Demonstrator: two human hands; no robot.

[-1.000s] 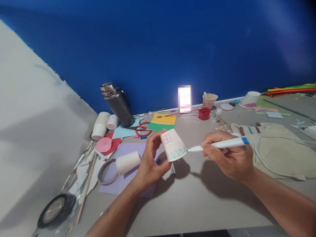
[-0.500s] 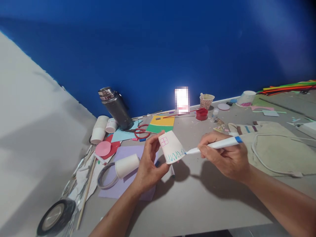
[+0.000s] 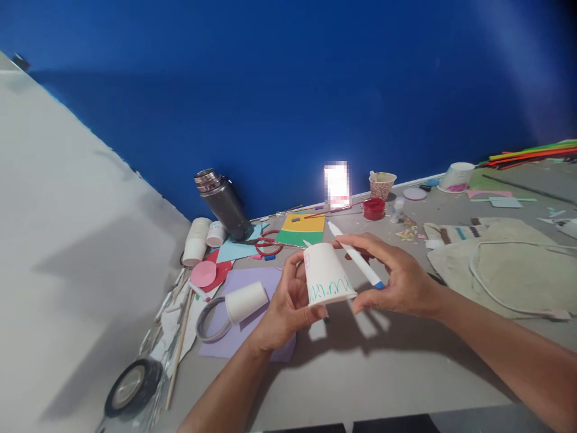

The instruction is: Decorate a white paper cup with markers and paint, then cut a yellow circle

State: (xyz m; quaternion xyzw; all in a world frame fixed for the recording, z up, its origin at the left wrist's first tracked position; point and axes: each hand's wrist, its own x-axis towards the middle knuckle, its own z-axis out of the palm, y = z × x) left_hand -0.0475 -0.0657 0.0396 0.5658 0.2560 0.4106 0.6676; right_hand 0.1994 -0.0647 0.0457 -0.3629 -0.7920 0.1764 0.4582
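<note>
My left hand [image 3: 285,310] grips a white paper cup [image 3: 328,267] turned upside down, thumb at its rim. Teal zigzag strokes run round the cup just above the rim, and part of a pink window shape shows at its left side. A white marker [image 3: 359,258] with a blue end lies across the fingers of my right hand [image 3: 403,279], its blue end pointing down towards me. The right thumb and fingertips reach the right side of the cup. Below it, a green-tipped marker [image 3: 326,319] is mostly hidden on the table.
To the left lie purple paper [image 3: 225,349], another white cup [image 3: 247,302], a grey tape ring [image 3: 202,340] and black tape [image 3: 135,388]. Behind are a dark thermos [image 3: 228,210], red-handled scissors [image 3: 270,243] and a red paint pot [image 3: 374,208]. A beige cloth bag [image 3: 509,276] lies right.
The marker's blue tip has left the cup, and the marker has swung round in my right hand. That hand has moved left to the cup, which is now turned more upright.
</note>
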